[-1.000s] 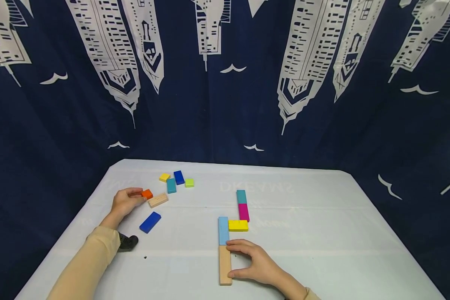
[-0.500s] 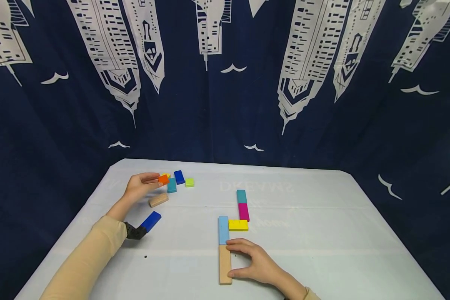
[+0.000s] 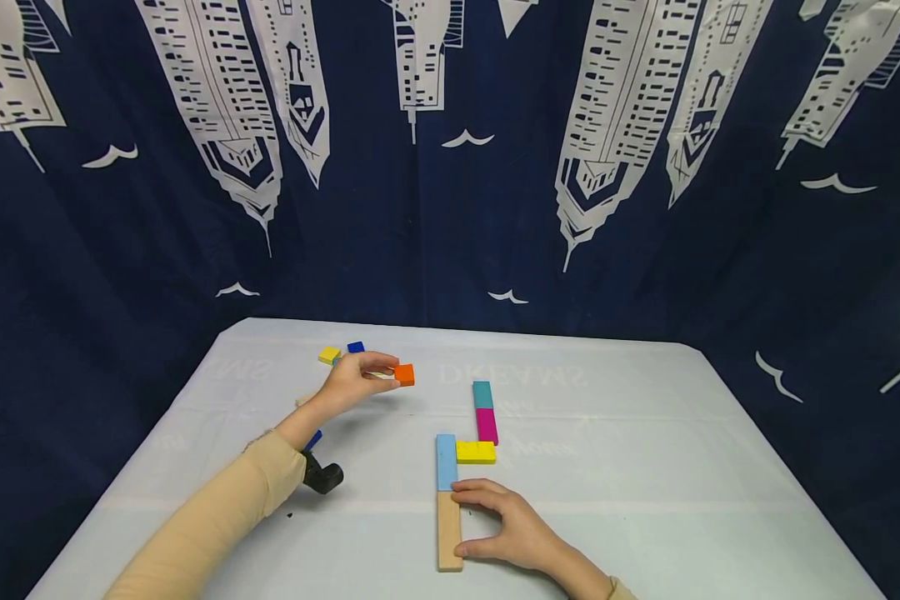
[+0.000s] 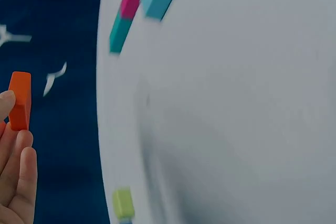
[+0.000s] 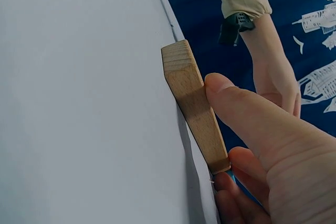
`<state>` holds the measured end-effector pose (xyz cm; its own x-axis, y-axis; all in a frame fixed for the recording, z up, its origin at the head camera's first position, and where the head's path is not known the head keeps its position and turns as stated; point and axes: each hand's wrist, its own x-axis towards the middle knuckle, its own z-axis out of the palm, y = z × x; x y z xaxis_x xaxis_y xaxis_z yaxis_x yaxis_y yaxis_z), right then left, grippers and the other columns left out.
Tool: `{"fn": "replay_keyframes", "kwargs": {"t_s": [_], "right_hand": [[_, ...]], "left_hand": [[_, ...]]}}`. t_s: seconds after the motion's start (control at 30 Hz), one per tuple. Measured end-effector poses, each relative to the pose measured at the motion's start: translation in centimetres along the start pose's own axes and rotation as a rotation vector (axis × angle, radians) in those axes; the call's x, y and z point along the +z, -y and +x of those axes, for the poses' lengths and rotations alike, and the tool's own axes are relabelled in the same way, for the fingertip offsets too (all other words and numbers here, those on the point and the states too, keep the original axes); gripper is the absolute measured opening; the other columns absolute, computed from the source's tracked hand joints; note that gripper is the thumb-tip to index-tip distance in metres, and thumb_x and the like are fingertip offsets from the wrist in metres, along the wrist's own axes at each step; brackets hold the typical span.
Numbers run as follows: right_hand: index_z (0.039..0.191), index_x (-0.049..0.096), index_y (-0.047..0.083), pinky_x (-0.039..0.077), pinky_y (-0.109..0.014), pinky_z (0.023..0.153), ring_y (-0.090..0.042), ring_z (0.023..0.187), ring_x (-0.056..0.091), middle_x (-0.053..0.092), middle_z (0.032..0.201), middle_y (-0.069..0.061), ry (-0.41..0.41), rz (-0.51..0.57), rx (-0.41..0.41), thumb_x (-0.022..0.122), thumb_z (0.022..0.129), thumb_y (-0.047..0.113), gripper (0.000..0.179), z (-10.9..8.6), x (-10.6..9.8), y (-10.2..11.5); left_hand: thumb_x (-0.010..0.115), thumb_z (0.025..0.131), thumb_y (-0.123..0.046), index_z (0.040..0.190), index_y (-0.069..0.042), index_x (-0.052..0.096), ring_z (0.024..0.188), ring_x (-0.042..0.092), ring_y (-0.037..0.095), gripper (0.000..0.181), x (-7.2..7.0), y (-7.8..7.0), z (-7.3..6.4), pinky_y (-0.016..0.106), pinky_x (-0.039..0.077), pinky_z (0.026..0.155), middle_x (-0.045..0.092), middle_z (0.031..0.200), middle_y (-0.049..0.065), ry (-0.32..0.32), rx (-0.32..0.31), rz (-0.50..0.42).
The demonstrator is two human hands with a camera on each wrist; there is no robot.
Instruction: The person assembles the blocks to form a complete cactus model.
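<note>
My left hand pinches a small orange block between thumb and fingers, above the far middle of the white table. In the left wrist view, the orange block shows at the left edge. My right hand rests beside a long plain wooden block, its thumb and fingertips touching the right side. This wooden block lies end to end with a light blue block. A yellow block extends right from the light blue one; a magenta block and a teal block continue away from it.
Behind my left hand lie a small yellow block and a blue block. Another blue block is mostly hidden by my left wrist. A lime block shows in the left wrist view. A navy patterned curtain hangs behind the table.
My left hand has lifted the orange block from beside a wooden block and carried it right, past the loose blocks. My right hand has stayed by the long wooden block.
</note>
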<state>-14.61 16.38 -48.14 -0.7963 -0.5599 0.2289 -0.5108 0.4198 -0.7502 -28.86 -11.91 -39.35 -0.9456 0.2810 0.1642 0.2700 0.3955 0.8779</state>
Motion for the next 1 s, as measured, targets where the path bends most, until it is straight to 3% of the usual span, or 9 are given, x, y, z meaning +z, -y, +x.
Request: {"fn": "replay_keyframes", "kwargs": {"t_s": [0.2,0.47,0.7,1.0], "right_hand": [[0.123,0.062,0.015,0.039,-0.032,0.102,-0.013,0.119,0.050,0.054,0.130,0.005,0.008,0.006,0.014,0.078,0.073,0.043,0.060,0.0,0.0,0.0],[0.123,0.062,0.016,0.039,-0.032,0.101,-0.013,0.119,0.050,0.054,0.130,0.006,0.009,0.012,0.018,0.077,0.073,0.043,0.059,0.0,0.0,0.0],[0.123,0.062,0.016,0.040,-0.032,0.101,-0.013,0.119,0.050,0.055,0.129,0.006,0.007,0.018,0.023,0.077,0.074,0.043,0.058,0.0,0.2,-0.1],[0.123,0.062,0.016,0.040,-0.031,0.101,-0.013,0.119,0.050,0.054,0.130,0.006,0.004,0.030,0.013,0.078,0.073,0.041,0.058,0.0,0.1,-0.2]], "left_hand": [[0.074,0.079,-0.009,0.111,0.003,0.065,0.098,0.062,0.024,0.035,2.8,0.2,-0.1,0.032,0.053,0.080,0.066,0.107,0.012,0.083,0.082,0.006],[0.074,0.078,-0.006,0.107,0.002,0.068,0.092,0.064,0.021,0.031,5.8,2.1,-0.3,0.031,0.053,0.080,0.068,0.104,0.010,0.106,0.099,0.045],[0.074,0.079,-0.009,0.107,-0.002,0.068,0.090,0.064,0.019,0.030,7.4,3.3,-0.5,0.036,0.052,0.083,0.068,0.101,0.007,0.144,0.049,0.061],[0.074,0.080,-0.010,0.108,-0.002,0.068,0.092,0.063,0.018,0.030,8.1,3.6,-0.3,0.034,0.051,0.085,0.068,0.102,0.006,0.167,0.007,0.067]]}}
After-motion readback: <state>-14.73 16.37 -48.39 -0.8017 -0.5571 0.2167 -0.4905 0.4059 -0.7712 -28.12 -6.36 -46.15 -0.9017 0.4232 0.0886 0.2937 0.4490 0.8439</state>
